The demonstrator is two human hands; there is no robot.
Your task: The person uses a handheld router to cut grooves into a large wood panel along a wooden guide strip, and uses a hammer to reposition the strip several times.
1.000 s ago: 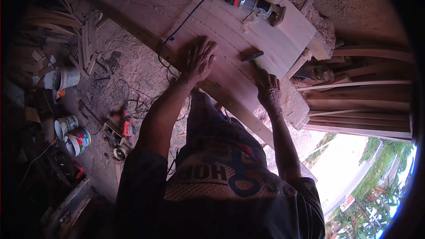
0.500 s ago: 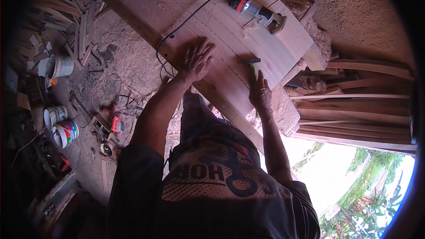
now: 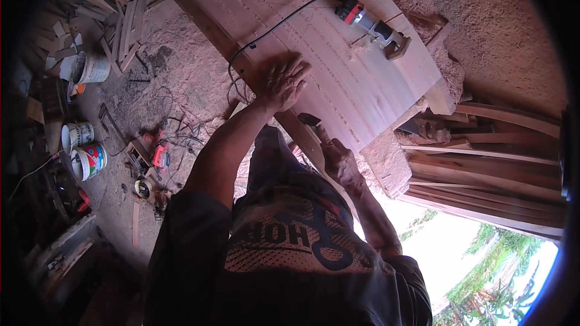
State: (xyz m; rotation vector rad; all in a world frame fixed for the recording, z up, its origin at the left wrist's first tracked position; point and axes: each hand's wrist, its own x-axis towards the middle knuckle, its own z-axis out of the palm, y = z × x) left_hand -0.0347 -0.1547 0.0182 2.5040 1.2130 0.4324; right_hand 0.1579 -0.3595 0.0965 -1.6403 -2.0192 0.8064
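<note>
A pale wooden panel point(image 3: 356, 105) with several rows of rough beaded lines lies before me. My left hand point(image 3: 284, 83) rests flat on it close to the near edge, fingers apart and holding nothing. Lower and to the right, my right hand point(image 3: 339, 160) is closed round the handle of a scraper point(image 3: 309, 119), which looked green earlier and is mostly hidden now. Its dark, wide head is at the panel's near edge; whether it touches the wood I cannot tell. Farther off, a red and silver trim router point(image 3: 370, 26) lies on its side on the panel.
The router's black cord point(image 3: 275, 29) crosses the panel and hangs over its near edge. Stacked boards point(image 3: 483, 166) stand at right. Buckets point(image 3: 89, 161), a red power tool point(image 3: 161, 156) and wood offcuts point(image 3: 124, 30) lie on the dusty floor at left.
My right hand has drawn the scraper toward me and to the left, from the panel's middle to its near edge. My left hand stays flat on the wood. The view has shifted slightly.
</note>
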